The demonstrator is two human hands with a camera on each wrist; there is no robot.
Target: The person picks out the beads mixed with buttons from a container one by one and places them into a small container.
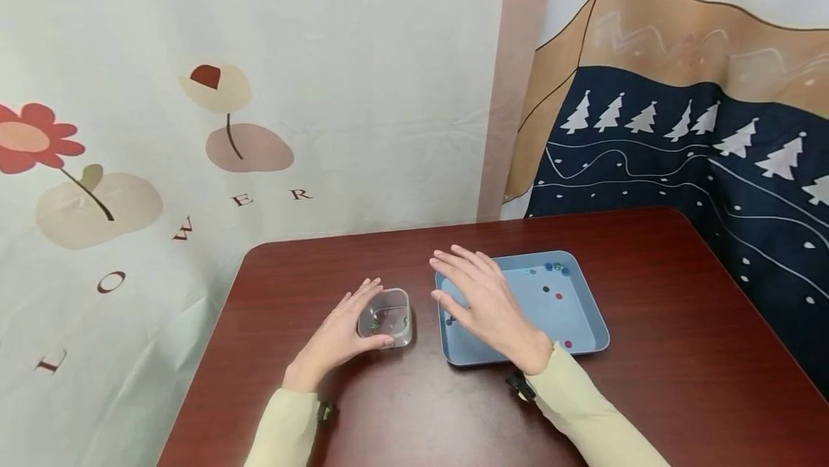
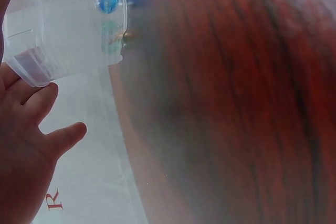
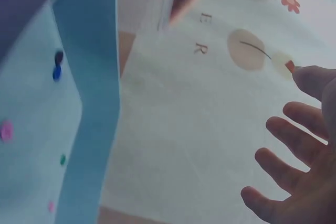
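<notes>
A clear plastic container [image 1: 392, 317] with rounded corners stands on the table, left of the tray. My left hand [image 1: 339, 332] holds its left side, the thumb at the near edge and the fingers at the far edge. In the left wrist view, shiny blue beads [image 2: 108, 1] and greenish ones show low in the container. My right hand [image 1: 482, 299] hovers over the left part of a blue tray [image 1: 534, 359], fingers spread and holding nothing. Small round pieces, including a red one [image 1: 559, 296] and a dark one [image 1: 546, 289], lie scattered in the tray; the hand hides part of it.
The dark red wooden table [image 1: 401, 409] has a glossy top. Behind it hangs a pale curtain [image 1: 376, 93] printed with flowers and letters. A navy and tan printed cloth [image 1: 648, 157] hangs at the right, close to the table's edge.
</notes>
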